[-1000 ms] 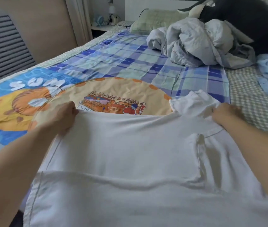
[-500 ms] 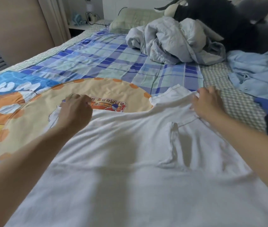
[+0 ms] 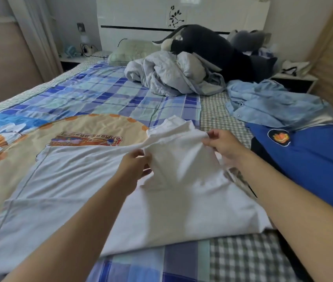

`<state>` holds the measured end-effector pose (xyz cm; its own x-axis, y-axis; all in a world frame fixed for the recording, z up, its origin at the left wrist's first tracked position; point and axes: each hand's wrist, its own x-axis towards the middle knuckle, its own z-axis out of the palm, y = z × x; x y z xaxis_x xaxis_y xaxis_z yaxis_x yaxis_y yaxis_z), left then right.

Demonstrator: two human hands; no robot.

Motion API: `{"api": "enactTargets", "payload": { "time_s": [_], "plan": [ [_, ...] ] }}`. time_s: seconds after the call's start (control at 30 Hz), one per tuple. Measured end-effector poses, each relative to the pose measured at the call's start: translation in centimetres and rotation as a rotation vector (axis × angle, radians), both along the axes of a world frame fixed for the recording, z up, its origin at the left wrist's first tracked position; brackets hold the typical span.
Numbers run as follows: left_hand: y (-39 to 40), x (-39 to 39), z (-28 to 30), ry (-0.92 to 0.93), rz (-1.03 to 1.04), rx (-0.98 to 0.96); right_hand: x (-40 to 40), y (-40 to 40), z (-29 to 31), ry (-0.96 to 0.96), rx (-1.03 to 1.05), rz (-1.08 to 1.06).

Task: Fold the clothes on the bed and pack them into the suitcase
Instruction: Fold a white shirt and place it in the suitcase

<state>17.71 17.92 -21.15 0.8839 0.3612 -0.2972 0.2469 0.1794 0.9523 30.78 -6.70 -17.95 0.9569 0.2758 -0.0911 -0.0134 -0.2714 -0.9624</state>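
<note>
Cloth this thin sags: your left hand (image 3: 135,167) and right hand (image 3: 221,144) each pinch the white T-shirt (image 3: 80,180) at its raised sleeve. Grip seams, judging by the droop.

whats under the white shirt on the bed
The white shirt lies on a cartoon-print bedspread and a blue plaid sheet; both show around its edges. Whatever lies beneath its middle is covered. Both hands pinch its raised sleeve.
</note>
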Motion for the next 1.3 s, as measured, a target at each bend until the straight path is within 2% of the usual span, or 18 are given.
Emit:
{"api": "enactTargets", "payload": {
  "time_s": [0.1, 0.2, 0.27, 0.33, 0.4, 0.47, 0.5, 0.63, 0.73, 0.8, 0.87, 0.9, 0.97, 1.03, 1.07, 1.13, 1.2, 1.3],
  "plan": [
    [1.1, -4.0, 1.0, -0.141, -0.175, 0.118, -4.1, -4.2, 1.4, -0.056, 0.070, 0.080],
    [1.9, -7.8, -0.1, -0.080, -0.322, 0.387, -8.7, -8.6, -0.1, -0.086, -0.240, 0.240],
    [2.1, -9.2, -1.2, -0.027, -0.307, 0.490, -11.2, -10.5, -1.6, -0.063, -0.389, 0.297],
    [1.7, -9.3, -2.2, -0.005, -0.242, 0.549, -11.9, -11.5, -2.6, -0.170, -0.433, 0.247],
    [0.9, -8.6, -2.8, 0.001, -0.278, 0.763, -11.3, -11.5, -2.9, -0.256, -0.492, 0.115],
    [0.2, -7.4, -3.0, -0.039, -0.359, 1.011, -10.7, -10.9, -2.4, -0.182, -0.567, 0.097],
    [-0.2, -6.7, -3.1, -0.056, -0.379, 1.059, -10.4, -10.5, -2.3, -0.106, -0.603, 0.119],
    [-1.5, -4.8, -3.0, -0.040, -0.264, 1.101, -10.2, -8.9, -2.4, 0.001, -0.724, 0.146],
    [-2.4, -5.2, -2.8, -0.111, -0.206, 1.201, -10.3, -8.6, -2.6, -0.202, -0.864, 0.134],
    [-3.0, -6.8, -2.8, -0.226, -0.294, 1.183, -11.1, -8.6, -2.7, -0.427, -0.795, 0.217],
    [-3.3, -8.5, -2.9, -0.423, -0.387, 1.263, -11.8, -8.7, -3.1, -0.596, -0.702, 0.307],
    [-3.2, -9.0, -3.2, -0.518, -0.415, 1.284, -11.9, -8.8, -3.4, -0.619, -0.637, 0.319],
    [-2.6, -9.2, -3.3, -0.575, -0.401, 1.152, -11.8, -9.1, -3.2, -0.543, -0.465, 0.271],
    [-1.8, -9.0, -3.2, -0.524, -0.373, 1.001, -11.5, -9.5, -3.0, -0.503, -0.361, 0.200],
    [-1.3, -9.0, -3.3, -0.480, -0.409, 1.007, -11.5, -9.9, -3.0, -0.522, -0.382, 0.203],
    [-0.7, -9.7, -3.6, -0.362, -0.567, 1.078, -11.8, -11.0, -3.4, -0.544, -0.518, 0.322],
    [-0.4, -10.4, -4.1, -0.276, -0.634, 1.091, -12.6, -11.9, -3.7, -0.447, -0.633, 0.466],
    [0.3, -9.4, -4.2, -0.204, -0.375, 1.102, -11.5, -11.6, -3.3, -0.408, -0.520, 0.312]
  ]
}}
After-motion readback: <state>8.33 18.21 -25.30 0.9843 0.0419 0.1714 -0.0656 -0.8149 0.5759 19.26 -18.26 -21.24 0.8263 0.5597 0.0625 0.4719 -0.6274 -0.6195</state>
